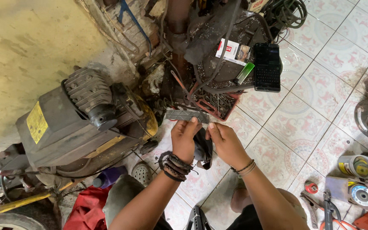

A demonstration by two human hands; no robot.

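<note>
Gripping grey flat strip above left hand, right hand.

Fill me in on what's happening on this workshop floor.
A person crouched over the patterned tile floor holds a flat, dark grey ridged strip up with both hands: the left hand and the right hand pinch its lower edge with thumbs up. A dark rubbery piece hangs between the wrists. A grimy grey air compressor sits on the left, and a red tray of metal scraps lies just beyond the strip.
</note>
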